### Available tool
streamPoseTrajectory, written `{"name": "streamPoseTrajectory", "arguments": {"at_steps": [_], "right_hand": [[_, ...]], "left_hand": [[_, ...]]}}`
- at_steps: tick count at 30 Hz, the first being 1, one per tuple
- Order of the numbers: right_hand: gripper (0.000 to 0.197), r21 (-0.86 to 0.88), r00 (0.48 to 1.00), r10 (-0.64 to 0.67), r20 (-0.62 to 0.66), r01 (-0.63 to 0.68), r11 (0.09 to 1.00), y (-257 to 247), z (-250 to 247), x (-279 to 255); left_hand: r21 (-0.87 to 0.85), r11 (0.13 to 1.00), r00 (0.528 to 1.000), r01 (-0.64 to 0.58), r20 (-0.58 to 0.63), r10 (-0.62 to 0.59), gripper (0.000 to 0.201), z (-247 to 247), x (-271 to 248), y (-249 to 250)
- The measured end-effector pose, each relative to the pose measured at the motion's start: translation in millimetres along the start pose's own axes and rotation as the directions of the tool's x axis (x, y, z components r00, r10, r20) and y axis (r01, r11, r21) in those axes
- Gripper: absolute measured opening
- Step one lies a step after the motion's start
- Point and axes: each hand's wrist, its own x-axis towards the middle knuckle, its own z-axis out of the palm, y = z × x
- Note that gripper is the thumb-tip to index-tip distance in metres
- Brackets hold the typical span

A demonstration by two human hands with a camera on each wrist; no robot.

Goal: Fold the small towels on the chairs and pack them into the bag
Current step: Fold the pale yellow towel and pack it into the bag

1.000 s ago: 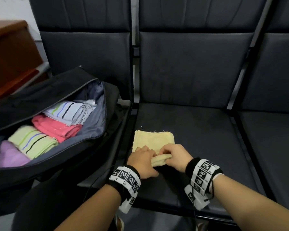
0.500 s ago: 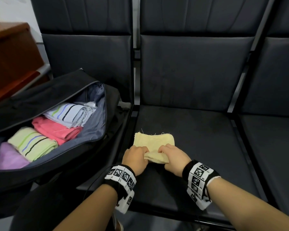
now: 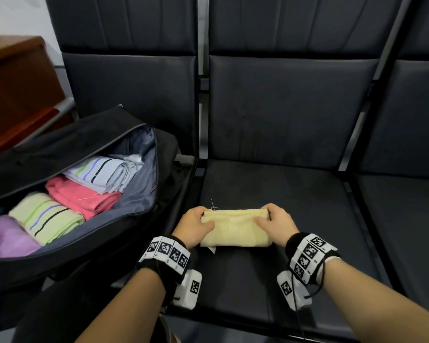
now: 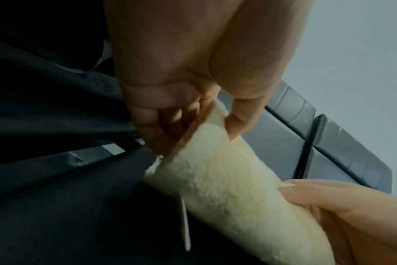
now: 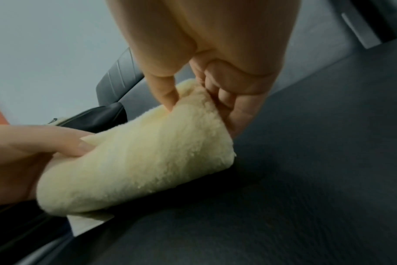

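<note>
Head view: left hand and right hand pinch opposite ends of a folded yellow towel near the chair seat front edge. Beside it, the open bag holds striped, pink and purple folded towels.

A waiting area, by the look of its linked seating.

A row of dark padded chairs, joined side by side on metal framing, fills the head view from 10 to 3 o'clock against a plain pale wall. At 9 o'clock an open black bag sits on one seat; brown wooden furniture stands beyond it.
</note>
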Motion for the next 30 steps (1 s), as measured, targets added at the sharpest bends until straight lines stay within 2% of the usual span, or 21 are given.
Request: {"name": "streamPoseTrajectory", "arguments": {"at_steps": [3, 5, 7, 9, 11, 14, 16, 18, 20, 22, 24, 26, 28, 30], "right_hand": [[0.028, -0.06, 0.999, 0.034, -0.018, -0.035, 0.998, 7, 5, 3], [0.05, -0.096, 0.999, 0.038, 0.015, -0.036, 0.995, 10, 6, 4], [0.072, -0.107, 0.996, 0.045, 0.083, -0.036, 0.994, 11, 5, 5], [0.084, -0.079, 0.986, 0.061, 0.156, -0.049, 0.996, 11, 3, 6], [0.077, -0.022, 0.976, 0.078, 0.206, -0.075, 0.997, 11, 4, 7], [0.047, 0.101, 0.968, 0.085, 0.235, -0.111, 0.989, 10, 5, 7], [0.039, 0.177, 0.974, 0.062, 0.217, -0.102, 0.979, 8, 4, 5], [0.035, 0.193, 0.988, -0.004, 0.155, -0.026, 0.981, 0, 0, 2], [0.031, 0.115, 0.988, -0.111, 0.103, 0.099, 0.988, -19, -5, -3], [0.031, -0.006, 0.965, -0.242, 0.099, 0.244, 0.97, -45, -12, -11], [0.034, -0.063, 0.918, -0.369, 0.143, 0.381, 0.923, -74, -18, -21], [0.038, -0.095, 0.861, -0.465, 0.207, 0.491, 0.866, -101, -20, -32], [0.044, -0.13, 0.821, -0.518, 0.241, 0.556, 0.821, -125, -21, -42], [0.053, -0.122, 0.805, -0.537, 0.252, 0.577, 0.807, -145, -22, -50]], "left_hand": [[0.019, 0.999, 0.995, 0.049, -0.091, -0.047, 0.02, 10, 3, -8], [0.068, 0.997, 0.989, 0.046, -0.146, -0.035, 0.017, 15, 6, -15], [0.081, 0.996, 0.988, 0.027, -0.154, -0.014, 0.014, 17, 9, -20], [0.069, 0.997, 0.992, 0.034, -0.124, -0.025, 0.011, 18, 11, -23], [0.054, 0.997, 0.994, 0.061, -0.098, -0.055, 0.008, 19, 12, -25], [0.016, 0.995, 0.992, 0.095, -0.081, -0.094, 0.007, 21, 12, -25], [0.0, 0.993, 0.99, 0.117, -0.075, -0.116, 0.006, 21, 9, -25], [-0.023, 0.99, 0.988, 0.14, -0.066, -0.141, 0.004, 20, 3, -23], [-0.043, 0.987, 0.987, 0.152, -0.053, -0.154, 0.015, 15, -3, -17], [-0.005, 0.995, 0.994, 0.103, -0.021, -0.103, 0.049, 8, -11, -4], [0.036, 0.999, 0.999, -0.022, 0.043, 0.02, 0.086, -1, -22, 16], [-0.051, 0.99, 0.985, -0.134, 0.103, 0.139, 0.104, -9, -36, 39], [-0.178, 0.966, 0.972, -0.186, 0.113, 0.208, 0.1, -17, -49, 53], [-0.219, 0.956, 0.972, -0.195, 0.086, 0.218, 0.086, -30, -61, 61]]}}
